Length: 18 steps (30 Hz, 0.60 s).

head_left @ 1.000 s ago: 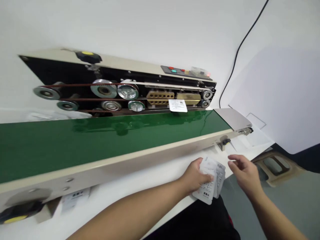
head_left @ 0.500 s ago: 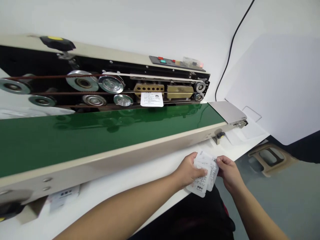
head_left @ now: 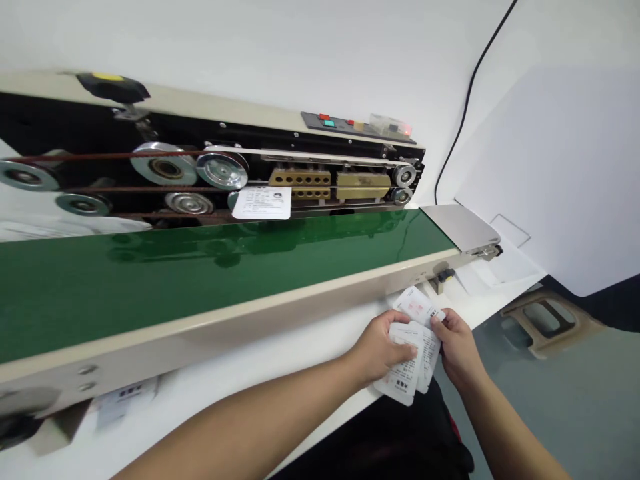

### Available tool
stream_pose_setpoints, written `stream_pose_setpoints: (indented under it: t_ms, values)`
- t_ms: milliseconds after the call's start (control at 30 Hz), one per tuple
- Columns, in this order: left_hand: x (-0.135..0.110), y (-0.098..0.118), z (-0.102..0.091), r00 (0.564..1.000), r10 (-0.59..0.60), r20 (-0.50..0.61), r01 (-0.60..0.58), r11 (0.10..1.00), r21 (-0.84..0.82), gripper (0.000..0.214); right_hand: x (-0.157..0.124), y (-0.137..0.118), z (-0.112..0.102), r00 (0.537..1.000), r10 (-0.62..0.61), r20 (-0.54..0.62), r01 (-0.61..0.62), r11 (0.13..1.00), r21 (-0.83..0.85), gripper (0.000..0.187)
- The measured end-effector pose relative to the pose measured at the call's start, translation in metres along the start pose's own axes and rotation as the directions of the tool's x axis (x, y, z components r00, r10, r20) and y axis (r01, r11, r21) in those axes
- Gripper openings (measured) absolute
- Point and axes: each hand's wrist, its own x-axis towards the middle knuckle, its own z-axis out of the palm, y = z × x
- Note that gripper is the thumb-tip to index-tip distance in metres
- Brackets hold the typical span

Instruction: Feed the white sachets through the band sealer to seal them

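Observation:
My left hand is closed around a few small white printed sachets, its thumb lying across the front one. My right hand pinches the corner of another white sachet with a red mark, fanned out above the others. Both hands are close together in front of the table edge, below the conveyor. Beyond them, one more printed sachet hangs flat from the belts of a band sealing machine, over the green conveyor belt. The fingers behind the sachets are hidden.
A metal plate ends the conveyor on the right, with a black knob beneath. More printed sachets lie under the conveyor at left. A black cable runs down the wall. A beige chair stands on the floor at right.
The sachet in the sealing machine has travelled left, past the brass blocks. In my hands, one sachet has been drawn out upward by the right fingers, away from the rest.

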Motion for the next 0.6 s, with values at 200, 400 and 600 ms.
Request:
stream_pose_setpoints:
  t_ms: [200, 400, 600]
  values:
    - [-0.003, 0.003, 0.001, 0.998, -0.067, -0.009, 0.067, 0.998, 0.022, 0.052, 0.020, -0.023, -0.042, 0.994, -0.102, 0.041, 0.107, 0.980, -0.168, 0.035]
    - [-0.005, 0.006, 0.001, 0.993, -0.121, -0.001, 0.121, 0.993, 0.012, 0.053, -0.001, -0.068, -0.106, 0.923, -0.003, 0.386, 0.153, 0.921, -0.358, 0.029]
    - [-0.004, 0.005, 0.004, 0.994, -0.099, -0.038, 0.098, 0.995, -0.025, 0.052, -0.048, -0.072, -0.082, 0.601, -0.019, 0.799, 0.425, 0.854, -0.299, 0.021]
